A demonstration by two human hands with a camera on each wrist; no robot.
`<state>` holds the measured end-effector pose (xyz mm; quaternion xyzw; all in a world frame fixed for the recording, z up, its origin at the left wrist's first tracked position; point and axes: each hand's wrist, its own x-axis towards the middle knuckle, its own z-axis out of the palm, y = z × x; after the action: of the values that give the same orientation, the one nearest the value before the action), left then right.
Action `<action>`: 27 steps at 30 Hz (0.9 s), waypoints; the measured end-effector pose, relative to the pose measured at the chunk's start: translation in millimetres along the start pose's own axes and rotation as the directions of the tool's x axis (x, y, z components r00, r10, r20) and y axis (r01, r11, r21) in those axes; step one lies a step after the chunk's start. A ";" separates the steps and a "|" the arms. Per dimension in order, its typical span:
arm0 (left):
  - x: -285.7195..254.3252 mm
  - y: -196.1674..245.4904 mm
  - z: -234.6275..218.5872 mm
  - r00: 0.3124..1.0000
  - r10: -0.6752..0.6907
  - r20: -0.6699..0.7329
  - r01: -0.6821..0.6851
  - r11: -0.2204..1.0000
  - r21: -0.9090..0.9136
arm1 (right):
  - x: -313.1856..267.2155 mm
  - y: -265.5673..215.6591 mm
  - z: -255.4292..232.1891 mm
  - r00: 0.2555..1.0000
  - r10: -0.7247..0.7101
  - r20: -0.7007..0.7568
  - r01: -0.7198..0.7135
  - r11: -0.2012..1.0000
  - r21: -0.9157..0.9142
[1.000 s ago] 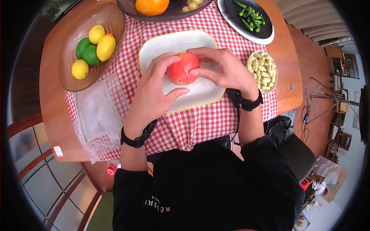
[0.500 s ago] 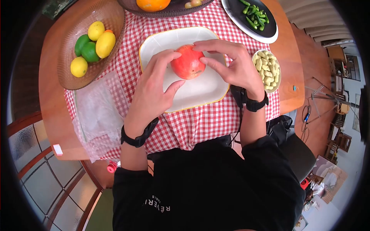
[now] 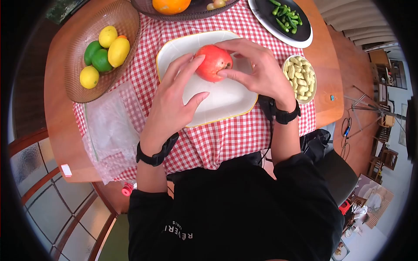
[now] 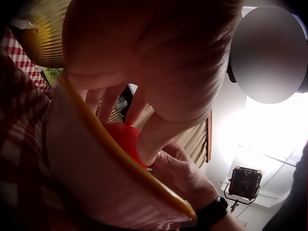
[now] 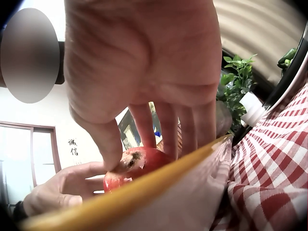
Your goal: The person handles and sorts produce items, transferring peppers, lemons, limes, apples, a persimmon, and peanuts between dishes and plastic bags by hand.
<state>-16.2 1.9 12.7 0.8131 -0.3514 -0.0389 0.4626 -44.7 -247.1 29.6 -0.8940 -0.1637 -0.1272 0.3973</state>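
The right hand (image 3: 266,74) grips the pomegranate (image 3: 212,62) between thumb and fingers over the white dish (image 3: 217,106); the left hand (image 3: 173,98), thumb spread wide, touches its near side with fingertips.

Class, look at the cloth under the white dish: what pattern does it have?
The cloth has a red and white check, clearest in the head view.
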 end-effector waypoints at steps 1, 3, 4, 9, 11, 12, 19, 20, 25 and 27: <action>-0.3 0.6 -0.4 1.000 -0.003 0.005 0.003 1.000 -0.002 | -0.3 -1.1 0.2 1.000 0.006 0.000 -0.006 1.000 0.003; 0.1 3.9 -0.3 0.999 -0.038 -0.015 0.038 0.999 -0.017 | -1.0 -3.7 -1.0 0.996 0.083 0.012 -0.084 0.995 0.058; -1.0 4.2 1.4 0.999 -0.039 -0.013 0.038 0.999 -0.022 | -0.8 -3.6 -0.6 0.998 0.068 0.002 -0.068 0.997 0.038; 0.6 0.2 1.3 1.000 0.019 -0.013 -0.020 0.998 -0.051 | -1.1 4.8 0.6 0.999 0.033 0.011 -0.034 0.987 0.156; 1.3 2.0 -1.0 1.000 0.011 0.002 -0.011 0.999 -0.044 | -5.3 9.3 -0.3 0.999 0.040 0.009 -0.041 0.980 0.194; 0.8 3.0 -1.0 1.000 0.006 0.008 -0.006 0.999 -0.035 | -5.4 9.2 -2.8 0.999 0.033 0.017 -0.036 0.986 0.162; 1.6 4.6 0.0 1.000 0.014 0.004 -0.014 0.999 -0.030 | -6.7 9.4 -8.6 0.997 0.000 0.077 -0.016 0.978 0.208; 1.6 4.7 -0.2 1.000 0.015 0.001 -0.015 1.000 -0.022 | -6.5 6.9 -7.1 0.996 0.029 0.086 -0.043 0.986 0.163; 3.0 5.8 -3.1 0.999 0.044 -0.005 -0.044 0.999 0.006 | -1.7 7.7 -0.9 1.000 -0.014 0.025 0.013 1.000 0.001; 1.6 5.8 -2.5 0.999 0.034 0.013 -0.034 0.999 -0.007 | -2.4 10.8 0.4 0.999 -0.044 -0.010 0.043 0.997 -0.063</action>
<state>-17.2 0.8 19.0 0.8053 -0.3680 -0.0377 0.4634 -42.7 -254.0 21.3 -0.9015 -0.1767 -0.1462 0.3671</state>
